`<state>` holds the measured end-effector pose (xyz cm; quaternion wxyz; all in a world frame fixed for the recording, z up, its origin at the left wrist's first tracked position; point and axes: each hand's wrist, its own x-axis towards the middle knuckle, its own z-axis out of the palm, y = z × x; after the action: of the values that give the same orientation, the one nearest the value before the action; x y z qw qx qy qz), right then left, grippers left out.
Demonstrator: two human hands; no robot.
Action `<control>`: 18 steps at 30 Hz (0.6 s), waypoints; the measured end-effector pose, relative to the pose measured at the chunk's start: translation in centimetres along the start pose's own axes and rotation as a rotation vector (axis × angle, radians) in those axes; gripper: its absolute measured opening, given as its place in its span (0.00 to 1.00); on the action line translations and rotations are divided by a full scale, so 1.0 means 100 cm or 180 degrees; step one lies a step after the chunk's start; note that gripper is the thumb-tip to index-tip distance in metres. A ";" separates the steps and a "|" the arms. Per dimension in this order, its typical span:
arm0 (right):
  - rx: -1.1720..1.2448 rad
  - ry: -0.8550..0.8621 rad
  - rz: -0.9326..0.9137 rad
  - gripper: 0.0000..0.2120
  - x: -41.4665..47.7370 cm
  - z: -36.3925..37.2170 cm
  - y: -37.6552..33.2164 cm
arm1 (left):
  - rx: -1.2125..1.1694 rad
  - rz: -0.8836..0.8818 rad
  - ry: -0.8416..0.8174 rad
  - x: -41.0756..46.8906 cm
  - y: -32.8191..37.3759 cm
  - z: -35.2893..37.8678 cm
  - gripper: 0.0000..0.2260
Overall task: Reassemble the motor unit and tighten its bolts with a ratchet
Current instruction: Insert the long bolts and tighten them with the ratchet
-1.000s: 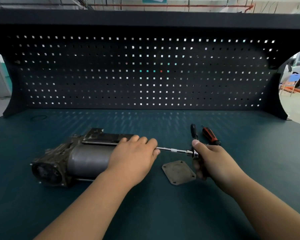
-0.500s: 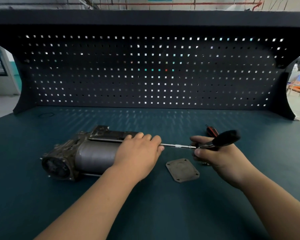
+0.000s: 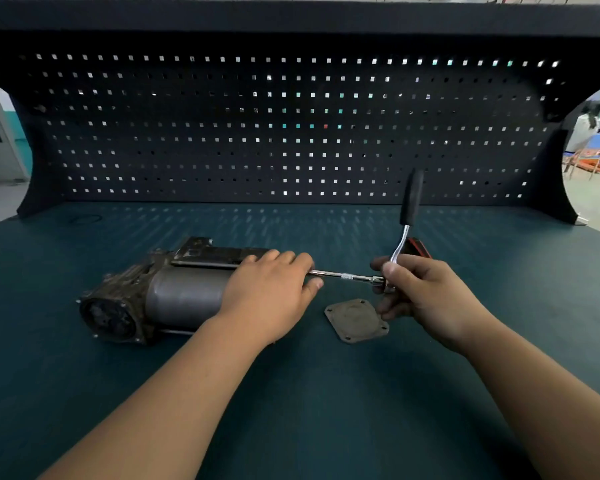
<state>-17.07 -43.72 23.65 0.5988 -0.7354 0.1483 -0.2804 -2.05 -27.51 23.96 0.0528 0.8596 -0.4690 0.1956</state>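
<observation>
Cover plate [image 3: 356, 320] lay loose on bench top [image 3: 326, 410], just in front of the hands. Left hand [image 3: 271, 296] gripped right end of motor unit [image 3: 174, 296], fingers curled over it; unit on its side, left of centre. Right hand [image 3: 423, 292] fingers closed on ratchet [image 3: 410, 202] head, handle up, extension bar [image 3: 347, 276] level into the unit. Red-handled screwdriver [image 3: 418, 247] behind; pegboard [image 3: 291, 133] at back.

No lettering, label, brand, number or sign can be read anywhere in the frame; the motor unit [image 3: 184, 296] at centre left shows only dull, grimy metal; any marking on the ratchet [image 3: 410, 206] right of centre is too small and blurred to tell; the same holds for the cover plate [image 3: 355, 320] lying on the desk [image 3: 326, 410] at lower centre right.
</observation>
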 end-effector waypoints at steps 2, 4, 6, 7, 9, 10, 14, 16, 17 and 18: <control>-0.0056 0.0090 0.0174 0.16 0.000 0.005 -0.002 | 0.0012 0.0009 0.0011 -0.001 0.000 0.000 0.15; -0.0169 0.0207 0.0410 0.20 0.000 0.009 -0.003 | 0.0041 -0.0009 0.0044 -0.001 0.001 0.000 0.14; -0.0287 0.0301 0.0576 0.22 0.000 0.012 -0.004 | 0.0073 -0.0013 0.0020 0.001 0.001 0.000 0.14; -0.0340 0.0338 0.0618 0.22 -0.001 0.013 -0.004 | 0.0082 -0.0011 -0.0007 0.001 0.001 0.000 0.14; -0.0389 0.0360 0.0638 0.22 -0.001 0.013 -0.004 | 0.0092 -0.0001 -0.0044 0.003 0.000 0.001 0.14; -0.0385 0.0350 0.0619 0.21 0.000 0.013 -0.004 | 0.0097 0.0005 -0.0057 0.003 0.000 0.001 0.14; -0.0595 0.0281 0.0473 0.18 -0.001 0.012 0.000 | 0.0143 0.0042 -0.0070 0.004 -0.001 0.001 0.14; -0.0879 0.0250 0.0219 0.15 -0.002 0.010 0.003 | 0.0175 0.0056 -0.0061 0.004 -0.001 0.001 0.13; -0.1072 0.0219 0.0014 0.12 -0.003 0.008 0.005 | 0.0177 0.0052 -0.0067 0.004 -0.001 0.000 0.13; -0.1245 0.0185 -0.0213 0.08 -0.003 0.005 0.006 | 0.0173 0.0040 -0.0080 0.004 -0.001 0.000 0.13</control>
<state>-16.94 -43.29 22.91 0.4303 -0.8338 0.1928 -0.2871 -1.77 -27.82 24.12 0.0223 0.8602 -0.4696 0.1978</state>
